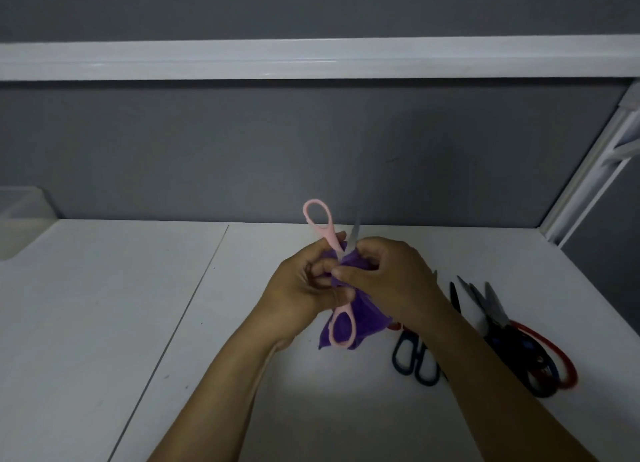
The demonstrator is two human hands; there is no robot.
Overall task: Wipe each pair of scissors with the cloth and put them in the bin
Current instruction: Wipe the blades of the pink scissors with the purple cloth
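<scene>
Both forearms are coming in from the bottom edge, meeting mid-frame above the white table (104, 305).

Left hand (304, 288) is gripping the pink scissors (330, 236) near the pivot, fingers curled round the handle shanks. Handles are splayed wide: one loop is sticking up above the left hand's fingertips, the other is hanging below its palm side. One bare blade is poking up between the two hands (the second blade isn't visible, likely under fabric, can't confirm).

Right hand (384, 274) is pinching the purple cloth (363, 319) against the scissors, thumb and fingers closed on the fabric right beside the left hand's fingertips. Rest of the cloth is drooping below both hands, behind the lower pink loop.

Scissors pile (495, 319) is lying on the table under and to the right of the right wrist: a dark-blue-handled pair nearest the wrist, then several overlapping pairs with dark and red handles. Exact count is unclear.

Translucent bin (20, 219) is sitting far left of the left hand, at the frame edge, well apart from both hands. Contents are not readable.

Grey partition (311, 150) is standing beyond the hands.
</scene>
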